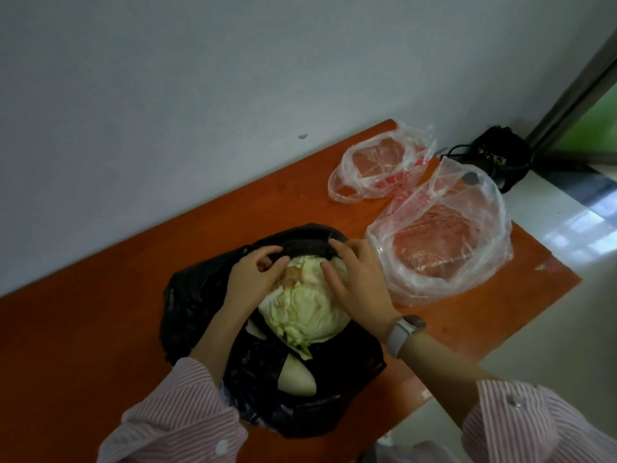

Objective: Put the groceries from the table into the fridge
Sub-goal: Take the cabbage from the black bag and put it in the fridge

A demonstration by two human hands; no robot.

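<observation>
On the table [117, 345], the black bag [200, 295] at 6 o'clock holds a cabbage [307, 309]: it looks heavy, firm, with loose fragile outer leaves. Best to cup it from both sides. The right hand [360, 279] rests flat on it; the left hand [257, 272] pinches the bag's rim.

The black bag [200, 295] is showing thin, crinkled glossy plastic; two clear bags [444, 235] are looking filmy and shiny. The desk [83, 329] is looking smooth, orange and matt; the sleeves [173, 426] are looking like striped cloth.
</observation>
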